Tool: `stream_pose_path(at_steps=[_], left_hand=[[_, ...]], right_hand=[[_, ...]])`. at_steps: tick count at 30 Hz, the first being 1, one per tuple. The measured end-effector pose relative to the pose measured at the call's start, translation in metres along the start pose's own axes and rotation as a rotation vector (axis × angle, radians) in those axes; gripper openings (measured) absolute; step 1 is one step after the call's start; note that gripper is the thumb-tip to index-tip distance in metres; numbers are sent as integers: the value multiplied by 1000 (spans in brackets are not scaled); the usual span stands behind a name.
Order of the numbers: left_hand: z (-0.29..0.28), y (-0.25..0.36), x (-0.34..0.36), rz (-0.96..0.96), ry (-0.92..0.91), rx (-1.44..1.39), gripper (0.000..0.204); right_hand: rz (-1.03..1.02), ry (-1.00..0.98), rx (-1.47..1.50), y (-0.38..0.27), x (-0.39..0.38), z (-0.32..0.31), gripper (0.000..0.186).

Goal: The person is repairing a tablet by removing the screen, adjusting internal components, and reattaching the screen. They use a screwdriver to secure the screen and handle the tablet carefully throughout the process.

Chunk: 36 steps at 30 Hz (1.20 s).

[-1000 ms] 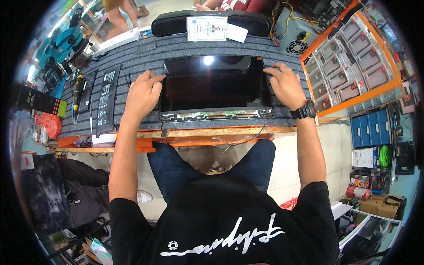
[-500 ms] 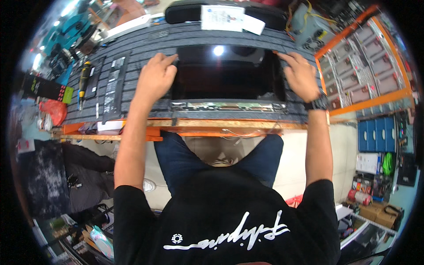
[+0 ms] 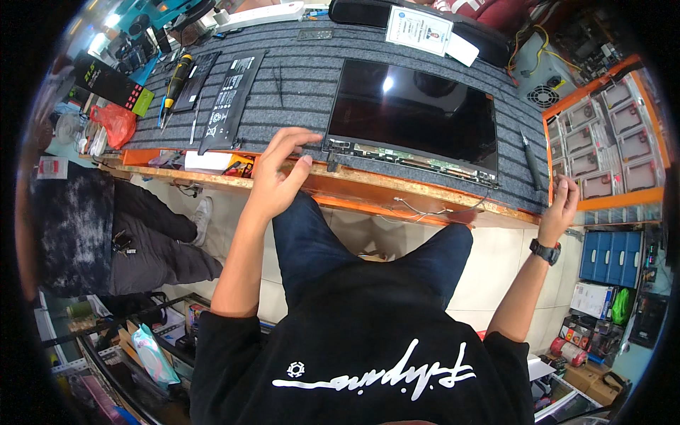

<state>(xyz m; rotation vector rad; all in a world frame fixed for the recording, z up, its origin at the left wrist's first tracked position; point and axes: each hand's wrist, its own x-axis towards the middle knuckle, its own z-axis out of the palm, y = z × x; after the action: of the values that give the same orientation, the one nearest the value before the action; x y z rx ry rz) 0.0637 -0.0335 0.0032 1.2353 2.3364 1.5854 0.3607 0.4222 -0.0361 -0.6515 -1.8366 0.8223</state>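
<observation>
A dark screen (image 3: pixel 414 117) lies face up on the grey mat (image 3: pixel 297 67), aslant near the bench's front edge, a ceiling light glaring in its glass. Along its near side runs a bare green circuit strip (image 3: pixel 393 156). My left hand (image 3: pixel 280 173) is spread wide at the near left corner, thumb well apart from the fingers, its grasp empty; whether a fingertip touches the frame I cannot tell. My right hand (image 3: pixel 558 211), a black watch (image 3: pixel 544 252) at the wrist, is at the bench's right end, fingers loosely bent and narrow; I cannot tell whether they hold anything. Just beside it, a dark pointed tool (image 3: pixel 531 163) lies on the mat. Left of the screen are thin tweezers (image 3: pixel 278 85), a long black battery (image 3: pixel 230 103) and a yellow-and-black screwdriver (image 3: pixel 177 81). Beyond the screen, a card (image 3: pixel 418 30) leans on a black speaker (image 3: pixel 354 13). Clear boxes (image 3: pixel 584 138) fill an orange-framed case at right; at far left, a person in dark trousers (image 3: pixel 156 258) is partly visible.
</observation>
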Motion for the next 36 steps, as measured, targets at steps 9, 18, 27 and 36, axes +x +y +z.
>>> stream_pose_path(at_steps=[9, 18, 27, 36], left_hand=[[12, -6, 5, -22, -116, 80, 59], [16, -14, 1, 13, -61, 86, 63], [15, -11, 0, 1, -75, 111, 62], [8, -17, 2, 27, -8, -117, 50]], right_hand=[[-140, 41, -201, -22, -11, 35, 24], [-79, 74, -208, -20, -12, 34, 25], [-42, 96, -195, -9, -9, 37, 25], [-31, 100, -146, 8, -7, 25, 30]])
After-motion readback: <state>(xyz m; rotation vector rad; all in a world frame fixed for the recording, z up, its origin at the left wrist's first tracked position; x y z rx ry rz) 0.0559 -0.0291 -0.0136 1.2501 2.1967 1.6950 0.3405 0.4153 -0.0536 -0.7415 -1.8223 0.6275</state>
